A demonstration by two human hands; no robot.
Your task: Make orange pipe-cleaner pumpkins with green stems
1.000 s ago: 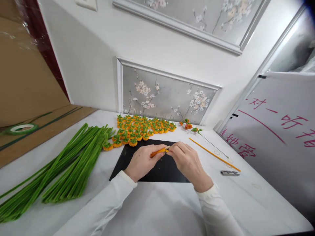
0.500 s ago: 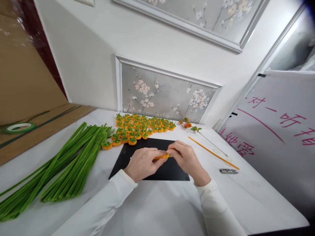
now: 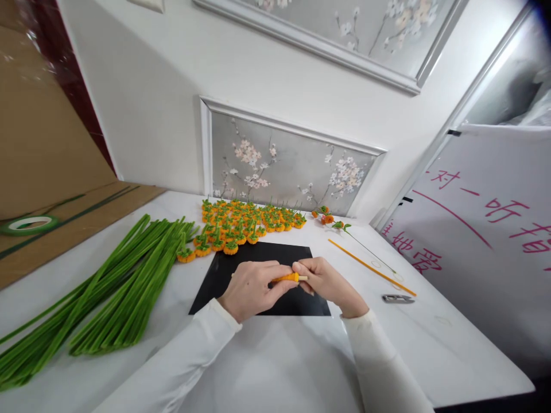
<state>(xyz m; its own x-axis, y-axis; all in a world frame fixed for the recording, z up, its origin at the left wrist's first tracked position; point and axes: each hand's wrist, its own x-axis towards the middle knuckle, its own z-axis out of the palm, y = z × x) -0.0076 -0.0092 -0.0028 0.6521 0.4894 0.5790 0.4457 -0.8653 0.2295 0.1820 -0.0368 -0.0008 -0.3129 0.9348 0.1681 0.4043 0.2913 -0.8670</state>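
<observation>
My left hand (image 3: pixel 256 289) is closed around a thin wooden stick with an orange pipe cleaner (image 3: pixel 287 277) wound about it. The stick's pale end (image 3: pixel 303 278) pokes out to the right of the coil. My right hand (image 3: pixel 325 282) pinches at that end, thumb and fingertips close to the coil; how firmly it grips is partly hidden. Both hands are over a black mat (image 3: pixel 258 252). Behind the mat stand many small orange flowers (image 3: pixel 230 248) with green tops. Green pipe cleaners (image 3: pixel 129 281) lie in a bundle at the left.
A straight orange pipe cleaner (image 3: pixel 372 267) and small thread snips (image 3: pixel 398 299) lie on the white table (image 3: pixel 451 355) at right. Behind them is a stem with orange blooms (image 3: pixel 328 219). A roll of green tape (image 3: pixel 30 224) rests on cardboard at far left.
My right hand has shifted slightly down and to the right along the stick, and its pale end now shows. My left hand stays nearly in place, still holding the orange coil.
</observation>
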